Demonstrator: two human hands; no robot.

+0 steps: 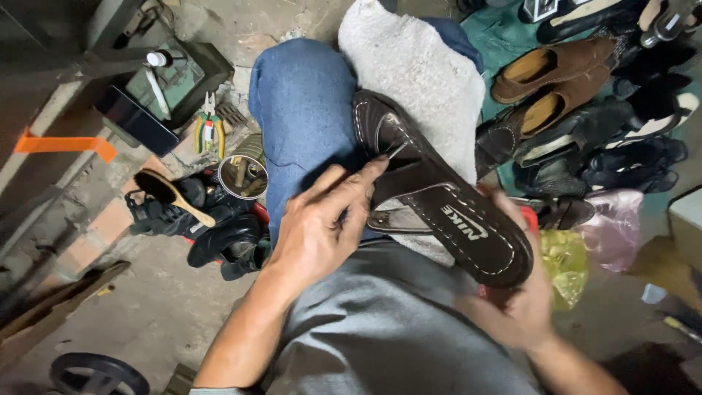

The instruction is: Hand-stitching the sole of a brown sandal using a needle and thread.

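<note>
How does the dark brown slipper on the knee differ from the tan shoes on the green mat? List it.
The dark brown slipper lies across the lap, gripped by both hands; the tan shoes sit untouched as a pair on the mat. The slipper is darker, with white stitching; the tan shoes look plain. Both are open-backed slip-ons.

Shoe pile [585, 124] crowds right; brush [172, 194] and tin [243, 175] left; floor [146, 307] seemingly open.
</note>
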